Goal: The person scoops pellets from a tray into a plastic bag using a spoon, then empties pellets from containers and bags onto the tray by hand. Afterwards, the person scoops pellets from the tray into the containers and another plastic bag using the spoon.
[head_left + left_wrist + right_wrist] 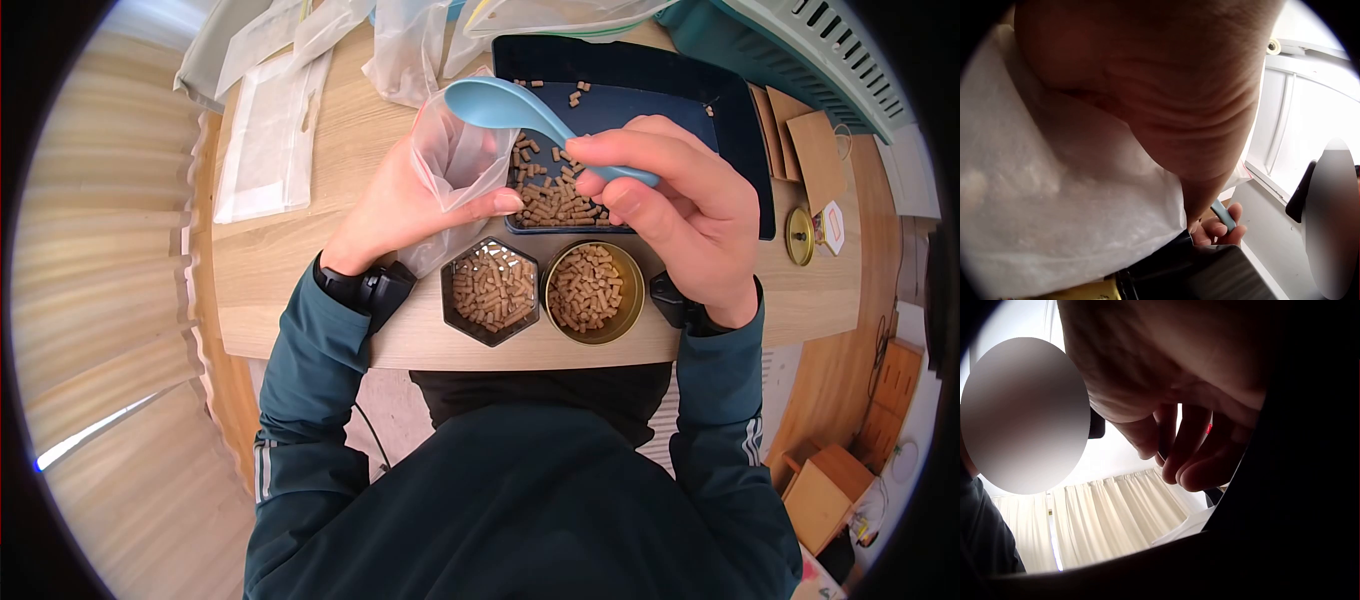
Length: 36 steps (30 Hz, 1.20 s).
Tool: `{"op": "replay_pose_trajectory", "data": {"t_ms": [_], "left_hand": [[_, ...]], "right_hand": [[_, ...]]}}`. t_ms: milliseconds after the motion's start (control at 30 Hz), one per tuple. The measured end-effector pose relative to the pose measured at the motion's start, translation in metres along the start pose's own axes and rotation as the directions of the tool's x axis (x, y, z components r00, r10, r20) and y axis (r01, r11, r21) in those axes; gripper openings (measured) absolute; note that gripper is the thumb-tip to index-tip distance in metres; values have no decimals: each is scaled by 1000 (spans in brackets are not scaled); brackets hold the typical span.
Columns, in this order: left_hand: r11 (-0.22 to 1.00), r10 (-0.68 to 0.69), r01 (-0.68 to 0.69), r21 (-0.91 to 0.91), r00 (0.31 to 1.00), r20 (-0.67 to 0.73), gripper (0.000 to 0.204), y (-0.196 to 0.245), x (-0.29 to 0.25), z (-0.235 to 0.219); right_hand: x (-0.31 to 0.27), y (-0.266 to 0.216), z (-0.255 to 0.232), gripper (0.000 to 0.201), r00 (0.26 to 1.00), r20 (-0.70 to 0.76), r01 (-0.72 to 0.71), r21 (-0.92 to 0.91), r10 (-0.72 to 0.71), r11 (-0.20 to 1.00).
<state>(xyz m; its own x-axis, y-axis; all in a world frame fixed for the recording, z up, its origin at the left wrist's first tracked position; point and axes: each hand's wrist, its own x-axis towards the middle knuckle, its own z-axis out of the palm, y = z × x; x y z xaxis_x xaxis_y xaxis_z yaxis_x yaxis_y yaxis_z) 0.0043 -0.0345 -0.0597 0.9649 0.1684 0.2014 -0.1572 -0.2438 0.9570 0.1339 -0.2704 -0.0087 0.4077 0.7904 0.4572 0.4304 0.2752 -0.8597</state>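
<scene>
My left hand [385,205] holds a translucent plastic bag [455,165] by its mouth, the thumb stretched along the near rim and the other fingers hidden behind the plastic. The left wrist view shows the bag [1085,206] hanging below the palm, with faint brownish patches in it. Between thumb and fingers, my right hand [695,205] pinches the handle of a light blue spoon [510,105]. The spoon's bowl is over the bag's mouth, tilted so its inside is out of sight. Below the hands stand a hexagonal dish [447,300] and a round gold tin [633,290], both with brown pellets.
A dark blue tray [640,110] with loose pellets lies behind the hands. Flat plastic bags [265,150] lie at the left and more bags at the back. A teal and grey crate [830,60], cardboard pieces [815,150] and a gold lid [799,236] are at the right.
</scene>
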Motion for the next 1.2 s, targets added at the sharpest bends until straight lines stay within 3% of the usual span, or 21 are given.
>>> {"op": "replay_pose_trajectory", "data": {"t_ms": [133, 200, 333, 433, 567, 633, 767, 1200], "left_hand": [[1000, -11, 11, 25, 1000, -19, 77, 1, -2, -1], [991, -127, 125, 45, 991, 33, 69, -2, -4, -5], [987, -144, 144, 67, 990, -4, 64, 7, -4, -3], [981, -149, 147, 130, 989, 8, 65, 6, -4, -6], [979, -169, 166, 119, 985, 17, 64, 6, -5, -5], [983, -157, 157, 95, 988, -2, 64, 5, -5, -4], [985, -139, 139, 102, 990, -10, 64, 7, -5, -4], [982, -134, 135, 131, 991, -23, 66, 5, -5, -4]], "right_hand": [[-1, 1, -2, 29, 1000, -11, 28, -20, -28, 999], [-2, 2, 0, 28, 991, -128, 41, 88, -30, 995], [-3, 6, -1, 27, 973, -229, 39, 96, -16, 995], [-1, 5, 2, 24, 912, -365, -152, 121, 187, 981], [1, 1, 1, 21, 907, -307, -274, 86, 287, 958], [1, -3, 3, 19, 924, -154, -350, 34, 351, 936], [0, -1, 4, 19, 960, -44, -278, -44, 276, 960], [-1, 1, 5, 18, 954, -38, -298, -64, 297, 952]]}}
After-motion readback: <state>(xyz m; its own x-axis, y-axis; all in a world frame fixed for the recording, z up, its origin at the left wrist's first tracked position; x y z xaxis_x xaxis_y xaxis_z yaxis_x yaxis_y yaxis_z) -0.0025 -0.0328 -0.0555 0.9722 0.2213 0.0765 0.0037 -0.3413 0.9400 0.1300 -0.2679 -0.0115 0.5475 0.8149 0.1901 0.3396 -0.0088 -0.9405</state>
